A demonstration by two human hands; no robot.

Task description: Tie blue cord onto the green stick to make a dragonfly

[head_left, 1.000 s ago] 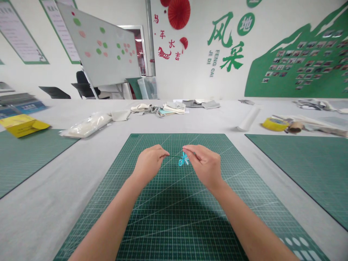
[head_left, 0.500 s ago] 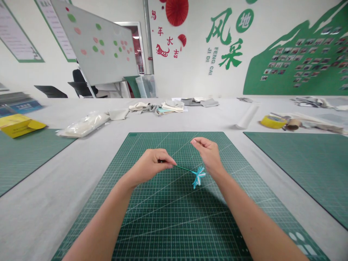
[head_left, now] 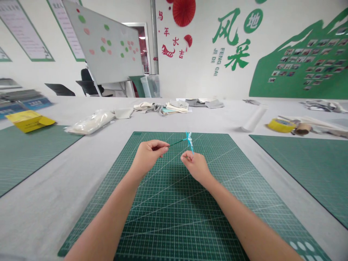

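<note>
The flower (head_left: 189,140), blue with white dots along it, is in the air over the far part of my mat (head_left: 163,221), at the tip of a thin dark stem (head_left: 177,142). My left hand (head_left: 148,156) has the stem's other end pinched between thumb and fingers, so the stem slants up and away to my right. My right hand (head_left: 198,167) is just below the flower, its fingers curled in together; the lowest petal (head_left: 192,149) reaches down to them, but I cannot tell whether they are closed on it.

I take the step in hand to be handling the petals while the stem steadies the whole piece. Working on them calls for a firm pinch on the left and a light touch on the right, since the stem looks thin enough to bend.

The green mat, printed with a white grid, lies on a pale table (head_left: 35,221). Further off on the table are a clear bag (head_left: 91,122) and a yellow packet (head_left: 29,121) to my left, cloth (head_left: 177,106) ahead, and a roll of tape (head_left: 281,125) beside a cardboard tube (head_left: 303,128) to my right. Beyond stand a whiteboard (head_left: 114,54) and a wall (head_left: 201,85) with red fans (head_left: 184,12).
</note>
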